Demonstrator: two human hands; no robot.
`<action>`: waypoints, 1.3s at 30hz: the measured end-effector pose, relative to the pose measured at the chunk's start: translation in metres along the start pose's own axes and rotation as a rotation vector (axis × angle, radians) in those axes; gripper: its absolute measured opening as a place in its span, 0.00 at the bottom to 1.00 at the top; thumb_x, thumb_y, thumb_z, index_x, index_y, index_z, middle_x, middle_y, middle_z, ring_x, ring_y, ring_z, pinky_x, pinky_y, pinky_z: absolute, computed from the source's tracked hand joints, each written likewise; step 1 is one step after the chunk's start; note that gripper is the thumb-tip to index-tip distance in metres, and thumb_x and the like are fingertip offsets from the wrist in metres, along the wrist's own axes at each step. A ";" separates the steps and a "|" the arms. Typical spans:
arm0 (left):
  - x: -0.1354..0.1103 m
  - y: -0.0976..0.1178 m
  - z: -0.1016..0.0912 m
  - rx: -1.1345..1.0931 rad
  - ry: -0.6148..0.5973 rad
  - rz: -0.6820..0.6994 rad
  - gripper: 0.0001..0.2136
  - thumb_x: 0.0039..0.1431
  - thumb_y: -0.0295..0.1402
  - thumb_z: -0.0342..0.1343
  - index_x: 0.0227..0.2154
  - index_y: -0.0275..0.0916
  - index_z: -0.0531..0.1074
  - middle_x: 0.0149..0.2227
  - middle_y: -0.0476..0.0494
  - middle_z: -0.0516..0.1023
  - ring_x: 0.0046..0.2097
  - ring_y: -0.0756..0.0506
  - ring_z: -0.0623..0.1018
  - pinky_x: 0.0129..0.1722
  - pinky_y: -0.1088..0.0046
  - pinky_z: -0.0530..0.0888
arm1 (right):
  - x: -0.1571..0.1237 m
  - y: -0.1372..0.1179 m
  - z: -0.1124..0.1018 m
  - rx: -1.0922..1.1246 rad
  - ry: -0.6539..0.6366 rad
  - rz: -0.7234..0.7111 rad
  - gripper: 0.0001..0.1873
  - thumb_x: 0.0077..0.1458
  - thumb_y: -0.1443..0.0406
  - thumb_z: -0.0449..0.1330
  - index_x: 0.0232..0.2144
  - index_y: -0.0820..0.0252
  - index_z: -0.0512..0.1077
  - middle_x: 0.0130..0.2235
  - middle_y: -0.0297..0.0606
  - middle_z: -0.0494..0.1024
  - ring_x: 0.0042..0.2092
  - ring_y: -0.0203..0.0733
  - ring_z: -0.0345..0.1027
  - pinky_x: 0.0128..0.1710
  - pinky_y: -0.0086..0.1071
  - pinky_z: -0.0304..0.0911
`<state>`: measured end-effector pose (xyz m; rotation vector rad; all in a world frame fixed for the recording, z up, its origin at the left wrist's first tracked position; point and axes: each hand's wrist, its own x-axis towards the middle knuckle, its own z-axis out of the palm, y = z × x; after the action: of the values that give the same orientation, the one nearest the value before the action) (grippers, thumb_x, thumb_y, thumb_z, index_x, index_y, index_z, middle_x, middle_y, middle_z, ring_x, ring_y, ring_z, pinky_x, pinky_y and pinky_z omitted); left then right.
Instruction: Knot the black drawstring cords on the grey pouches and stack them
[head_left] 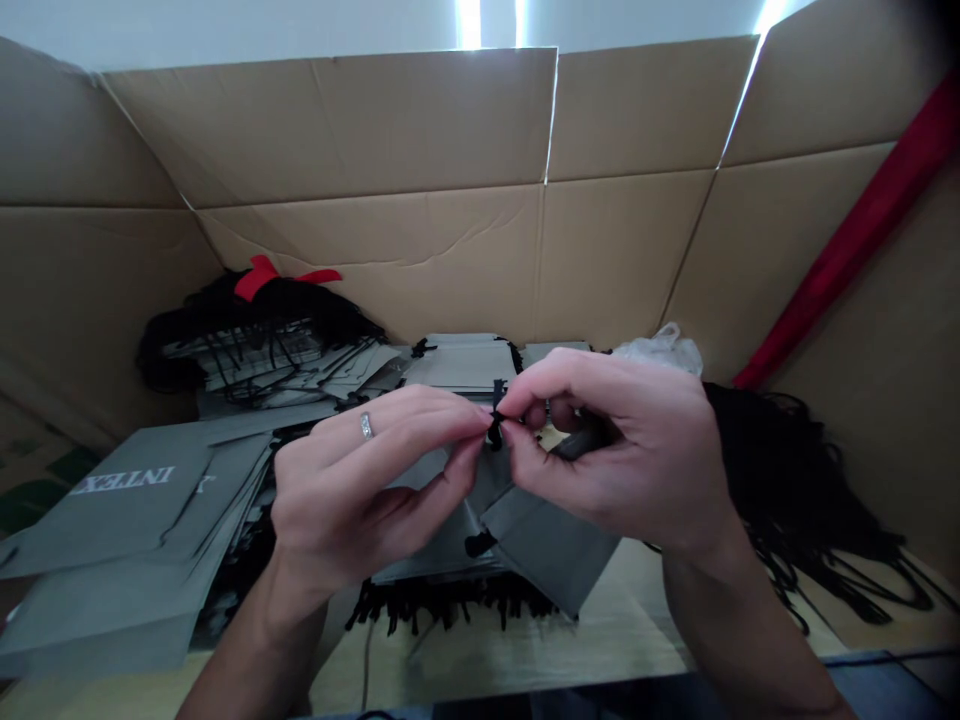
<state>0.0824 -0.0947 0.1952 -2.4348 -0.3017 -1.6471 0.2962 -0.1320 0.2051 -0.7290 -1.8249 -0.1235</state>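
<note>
My left hand [375, 490], with a ring on one finger, pinches a short black cord [498, 392] between thumb and fingertips. From the other side, my right hand [622, 450] pinches the same cord, and the fingertips of both hands nearly meet. A dark object [577, 442] shows by my right palm, mostly hidden by the fingers. Below the hands, a grey flat bag [555, 545] with a black cord knot lies tilted on a stack of grey bags [439, 560]. Black cord ends hang along the stack's front edge.
At left, grey printed bags [135, 490] lie fanned out. Behind them is a pile of bags with black cords [262, 340] and a red strip [259, 277]. Loose black cords [802, 480] lie at right, near a clear plastic bag [664, 348]. Cardboard walls [375, 230] enclose the table.
</note>
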 end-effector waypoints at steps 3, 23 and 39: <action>-0.001 -0.001 -0.004 0.016 -0.007 0.010 0.12 0.60 0.18 0.70 0.44 0.36 0.83 0.40 0.46 0.89 0.40 0.49 0.88 0.47 0.80 0.86 | 0.000 -0.002 -0.001 -0.008 -0.009 0.000 0.08 0.57 0.75 0.68 0.36 0.59 0.78 0.34 0.24 0.80 0.34 0.25 0.71 0.39 0.21 0.71; 0.000 0.007 -0.004 -0.045 -0.001 -0.238 0.08 0.58 0.25 0.69 0.36 0.46 0.81 0.30 0.54 0.86 0.25 0.52 0.81 0.25 0.74 0.80 | -0.002 -0.002 0.004 0.159 -0.089 0.119 0.11 0.51 0.75 0.67 0.34 0.55 0.77 0.30 0.25 0.77 0.28 0.30 0.65 0.29 0.27 0.66; 0.001 0.006 0.001 -0.124 0.073 -0.209 0.12 0.61 0.24 0.73 0.44 0.47 0.83 0.40 0.50 0.89 0.39 0.46 0.88 0.37 0.66 0.87 | -0.006 -0.006 0.009 0.139 0.108 0.172 0.13 0.51 0.75 0.68 0.36 0.54 0.80 0.30 0.27 0.78 0.27 0.31 0.69 0.27 0.27 0.71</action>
<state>0.0854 -0.1005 0.1951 -2.4980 -0.4705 -1.8884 0.2870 -0.1355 0.1985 -0.7627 -1.6427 0.0750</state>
